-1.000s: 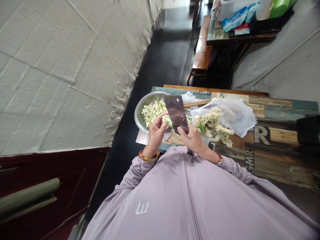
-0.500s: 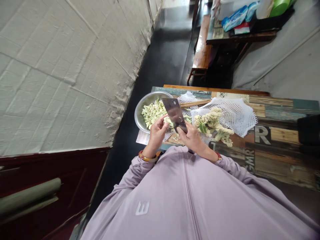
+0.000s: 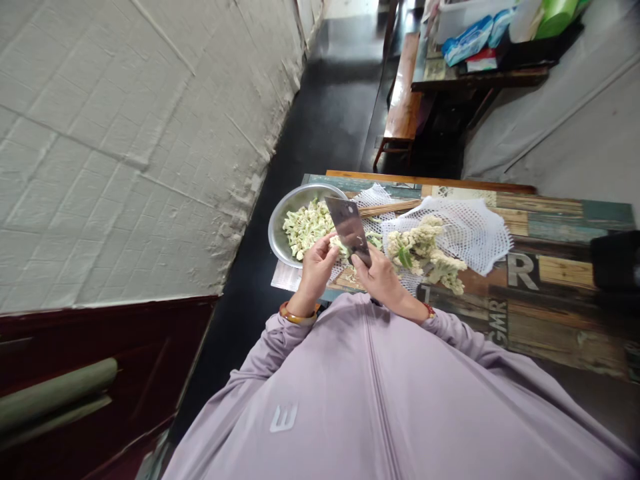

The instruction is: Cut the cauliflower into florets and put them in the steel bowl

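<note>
Right hand [image 3: 383,280] closed round the cleaver [image 3: 349,223], left hand [image 3: 317,267] pinching a cauliflower floret [image 3: 340,247] beside the steel bowl [image 3: 280,220]; probably safest with short cuts and fingertips off the edge.

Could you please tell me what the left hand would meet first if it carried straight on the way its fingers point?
The left hand pinches a cauliflower piece; just beyond it would probably meet the blade of the cleaver held by the right hand, though depth is unclear.

Glossy metal cleaver [image 3: 349,223], worn wooden table [image 3: 555,273]
</note>
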A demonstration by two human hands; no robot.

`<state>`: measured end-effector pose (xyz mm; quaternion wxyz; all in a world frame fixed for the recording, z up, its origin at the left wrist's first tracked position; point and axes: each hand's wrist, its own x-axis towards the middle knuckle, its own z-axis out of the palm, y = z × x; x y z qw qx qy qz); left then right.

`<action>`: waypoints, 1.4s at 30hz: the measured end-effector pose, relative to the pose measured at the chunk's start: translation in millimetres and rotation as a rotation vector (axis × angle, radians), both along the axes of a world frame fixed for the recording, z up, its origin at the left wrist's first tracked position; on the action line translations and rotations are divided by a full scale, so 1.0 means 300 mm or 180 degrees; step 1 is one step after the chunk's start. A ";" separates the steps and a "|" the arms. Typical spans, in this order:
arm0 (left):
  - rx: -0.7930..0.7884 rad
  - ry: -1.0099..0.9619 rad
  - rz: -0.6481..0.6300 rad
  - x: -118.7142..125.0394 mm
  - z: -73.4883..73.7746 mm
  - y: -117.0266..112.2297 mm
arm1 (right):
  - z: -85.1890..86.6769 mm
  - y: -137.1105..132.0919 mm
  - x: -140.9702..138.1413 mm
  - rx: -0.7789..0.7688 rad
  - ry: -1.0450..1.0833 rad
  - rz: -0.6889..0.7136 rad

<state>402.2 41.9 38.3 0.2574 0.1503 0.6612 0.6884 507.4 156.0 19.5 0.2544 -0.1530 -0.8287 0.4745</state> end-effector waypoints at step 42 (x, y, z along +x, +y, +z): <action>-0.0484 -0.0411 -0.0014 -0.129 -0.147 -0.043 | -0.146 -0.037 -0.144 0.0192 -0.0222 0.0131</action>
